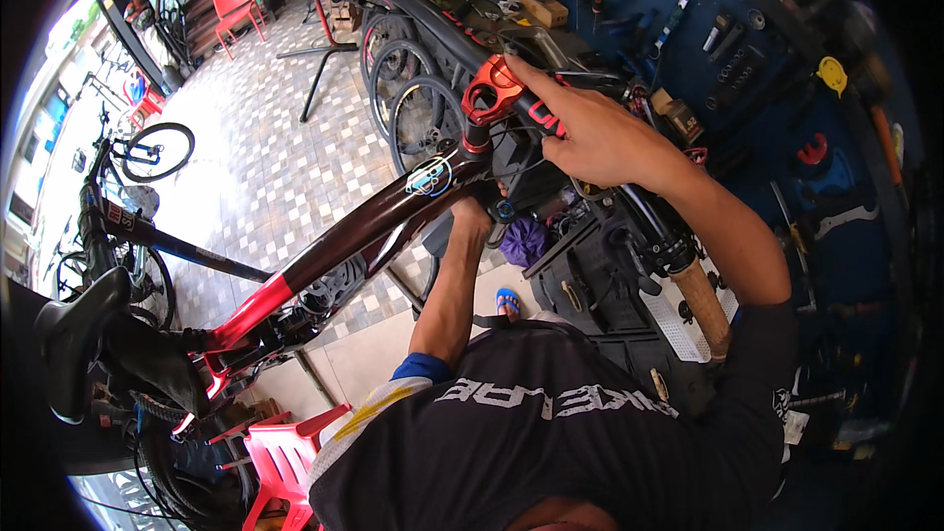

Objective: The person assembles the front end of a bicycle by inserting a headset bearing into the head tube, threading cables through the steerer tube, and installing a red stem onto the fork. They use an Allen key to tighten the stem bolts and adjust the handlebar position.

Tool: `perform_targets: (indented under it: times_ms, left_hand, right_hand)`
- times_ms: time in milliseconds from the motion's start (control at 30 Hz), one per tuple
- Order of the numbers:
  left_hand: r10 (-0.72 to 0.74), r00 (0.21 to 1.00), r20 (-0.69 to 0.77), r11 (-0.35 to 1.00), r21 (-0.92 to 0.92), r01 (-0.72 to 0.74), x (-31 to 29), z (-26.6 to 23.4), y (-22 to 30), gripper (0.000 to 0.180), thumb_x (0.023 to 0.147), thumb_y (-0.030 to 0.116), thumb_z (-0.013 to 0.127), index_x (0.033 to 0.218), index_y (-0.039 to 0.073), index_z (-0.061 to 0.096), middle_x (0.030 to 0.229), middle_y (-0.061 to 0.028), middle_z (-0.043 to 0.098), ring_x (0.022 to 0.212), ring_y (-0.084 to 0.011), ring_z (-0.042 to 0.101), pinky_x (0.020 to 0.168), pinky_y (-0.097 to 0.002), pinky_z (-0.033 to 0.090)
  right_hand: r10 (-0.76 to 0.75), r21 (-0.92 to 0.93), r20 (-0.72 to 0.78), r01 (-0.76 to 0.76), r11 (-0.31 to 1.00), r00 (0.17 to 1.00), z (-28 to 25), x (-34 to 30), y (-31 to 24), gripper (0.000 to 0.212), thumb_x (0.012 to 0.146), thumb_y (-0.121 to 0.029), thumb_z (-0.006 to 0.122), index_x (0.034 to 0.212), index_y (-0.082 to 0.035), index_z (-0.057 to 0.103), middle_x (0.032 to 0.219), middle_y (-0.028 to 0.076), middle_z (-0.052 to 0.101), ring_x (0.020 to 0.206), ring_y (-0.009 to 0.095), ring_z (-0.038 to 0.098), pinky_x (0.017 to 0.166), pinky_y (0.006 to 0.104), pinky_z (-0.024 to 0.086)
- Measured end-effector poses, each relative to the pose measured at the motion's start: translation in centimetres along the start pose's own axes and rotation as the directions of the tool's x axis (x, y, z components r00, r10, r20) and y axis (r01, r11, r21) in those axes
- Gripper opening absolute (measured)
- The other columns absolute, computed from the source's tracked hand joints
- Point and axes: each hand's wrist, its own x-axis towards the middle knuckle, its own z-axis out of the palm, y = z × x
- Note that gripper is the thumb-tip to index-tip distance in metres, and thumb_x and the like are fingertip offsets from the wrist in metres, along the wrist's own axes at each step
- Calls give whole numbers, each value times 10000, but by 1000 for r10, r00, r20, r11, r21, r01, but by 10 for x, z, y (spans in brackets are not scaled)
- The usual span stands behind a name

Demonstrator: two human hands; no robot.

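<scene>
A bicycle with a dark red frame (369, 214) stretches from lower left to upper middle. An orange-red stem (493, 90) clamps its black handlebar (418, 12). My right hand (612, 141) lies across the handlebar just right of the stem, thumb on the near side. Its index finger is straight, its tip by the stem clamp; the other fingers are hidden. My left hand (472, 208) reaches under the front of the frame, below the head tube. Its fingers are mostly behind the frame, so what they hold cannot be seen.
A wall of hanging tools (723, 49) runs along the right, beside a cluttered workbench (492, 2). Several bicycle wheels (418, 128) stand beyond the handlebar. Red plastic chairs (283, 462) are at lower left and far back. A purple bundle (525, 241) lies beyond my body.
</scene>
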Motion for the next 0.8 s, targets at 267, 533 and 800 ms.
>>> perform_targets:
  times_ms: [267,533,800]
  left_hand:
    - [35,999,37,999,10,-35,4,-4,-3,565,959,555,330,1070,52,562,741,-145,586,619,-289,597,534,-402,534]
    - [31,999,35,999,-29,-30,8,-7,-6,565,941,552,344,1034,40,564,748,-155,599,628,-300,595,553,-405,531]
    - [-79,988,134,995,-48,86,15,-24,-4,522,968,527,384,1083,52,564,778,-140,596,656,-288,607,573,-412,543]
  right_hand:
    - [-44,58,21,42,997,999,14,5,2,916,780,-26,553,1586,-138,131,1164,287,634,723,301,655,742,382,503]
    - [115,148,161,-139,979,980,5,10,2,931,789,-43,567,1592,-137,105,1147,204,654,620,200,566,669,341,487]
    - [-32,119,125,17,993,992,5,16,21,923,801,-71,566,1594,-154,102,952,173,665,587,177,585,587,319,479]
